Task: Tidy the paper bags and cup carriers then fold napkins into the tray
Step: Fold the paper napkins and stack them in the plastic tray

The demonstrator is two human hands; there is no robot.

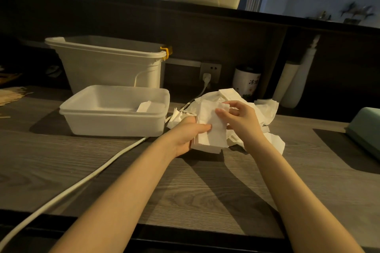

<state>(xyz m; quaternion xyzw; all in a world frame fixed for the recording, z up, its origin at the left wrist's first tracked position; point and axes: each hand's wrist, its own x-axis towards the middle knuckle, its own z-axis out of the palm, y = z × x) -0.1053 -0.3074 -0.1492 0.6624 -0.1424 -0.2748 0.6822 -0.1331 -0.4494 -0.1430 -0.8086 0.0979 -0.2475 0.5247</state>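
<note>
Head view: left hand (186, 132) grips a white napkin (209, 129) at its lower edge, thumb on top; right hand (239, 117) pinches its upper edge. Napkin is held above the wooden counter (123, 170), against the loose napkin pile (259, 109), just right of the white tray (115, 111). One folded napkin (145, 106) already lies in the tray. Judgement: line up edges squarely before creasing, press flat, then stack beside the first. Canister (245, 82) bears Chinese characters, reading "冻顶"; partly cut off.
</note>
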